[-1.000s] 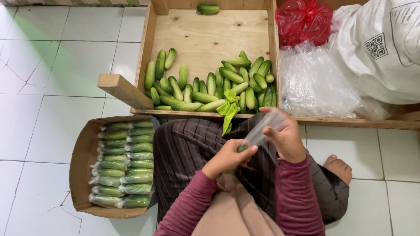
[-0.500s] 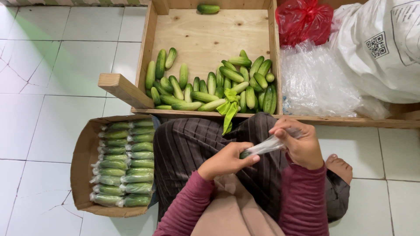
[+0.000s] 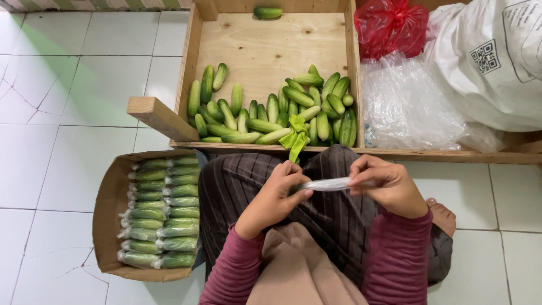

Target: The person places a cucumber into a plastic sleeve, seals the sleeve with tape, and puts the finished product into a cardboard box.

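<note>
A seated person stretches a rolled clear plastic bag (image 3: 330,184) between both hands above a dark striped lap. The left hand (image 3: 276,195) pinches one end of the bag between thumb and fingertips, while the right hand (image 3: 387,185) grips the other end with curled fingers, so the bag runs level between them. Directly ahead, a wooden crate (image 3: 189,73) holds a heap of loose green cucumbers (image 3: 271,113) along its near wall, with a bright green cloth (image 3: 297,138) draped over that wall just beyond the hands. One cucumber (image 3: 267,12) lies alone at the crate's far end. On the white tiled floor (image 3: 73,96) to the person's left, a cardboard box (image 3: 107,197) is packed with two rows of bagged cucumbers (image 3: 161,212). To the right sit clear plastic sheeting (image 3: 409,107), a red bag (image 3: 389,25) and a white sack (image 3: 491,62).
</note>
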